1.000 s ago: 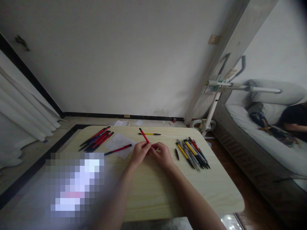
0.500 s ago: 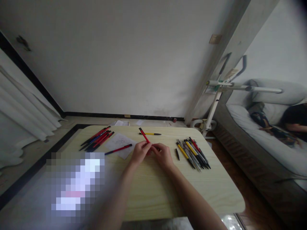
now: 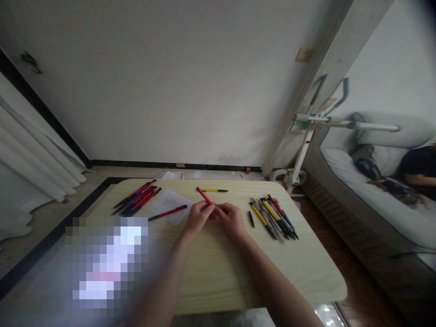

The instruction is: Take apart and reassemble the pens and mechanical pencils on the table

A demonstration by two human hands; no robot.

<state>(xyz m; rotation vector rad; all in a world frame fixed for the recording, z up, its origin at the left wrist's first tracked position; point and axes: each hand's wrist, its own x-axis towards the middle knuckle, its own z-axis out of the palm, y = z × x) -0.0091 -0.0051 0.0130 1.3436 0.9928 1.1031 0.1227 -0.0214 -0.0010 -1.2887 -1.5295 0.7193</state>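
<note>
My left hand (image 3: 197,217) pinches a red pen (image 3: 204,195) with a dark tip, which slants up and away toward the far left. My right hand (image 3: 232,219) is closed with fingertips meeting the left ones at the pen's near end; the fingers hide that end. Beyond the hands lies a yellow pen (image 3: 217,190) with a black end. On the left, a red-and-blue pen (image 3: 169,212) lies partly across a sheet of paper (image 3: 170,199) with faint drawing. To the right of my right hand is a short black pen part (image 3: 251,220).
Several red-and-blue pens (image 3: 139,200) are piled at the table's far left. Several yellow, clear and red pens (image 3: 272,217) lie at the right of the wooden table (image 3: 211,281). Beyond stand white exercise equipment (image 3: 303,154) and a couch (image 3: 368,218) with a person (image 3: 417,170) on it.
The red pen has tipped lower and slightly left between my fingers. Both hands stay together in nearly the same place, and the other pens lie as before.
</note>
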